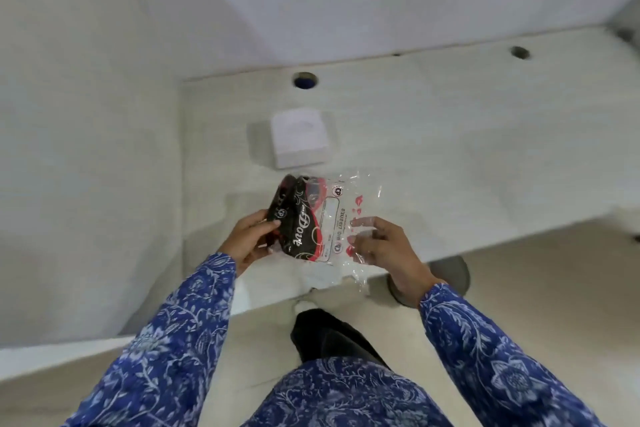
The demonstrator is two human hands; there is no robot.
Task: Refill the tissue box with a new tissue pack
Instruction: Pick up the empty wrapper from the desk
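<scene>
Both hands hold a tissue pack wrapper (320,218) above the near edge of a pale desk (450,149). The wrapper is black and red at its left end and clear plastic with red marks at its right end. My left hand (251,239) grips the black end. My right hand (384,246) pinches the clear, crumpled end. Farther back on the desk lies a white square stack of tissues (300,138), apart from the wrapper. I cannot tell whether the wrapper has tissues inside.
Two round cable holes (305,80) (519,52) sit near the desk's back edge. A white wall rises on the left and behind. A round grey base (450,274) stands on the floor under the desk's front edge.
</scene>
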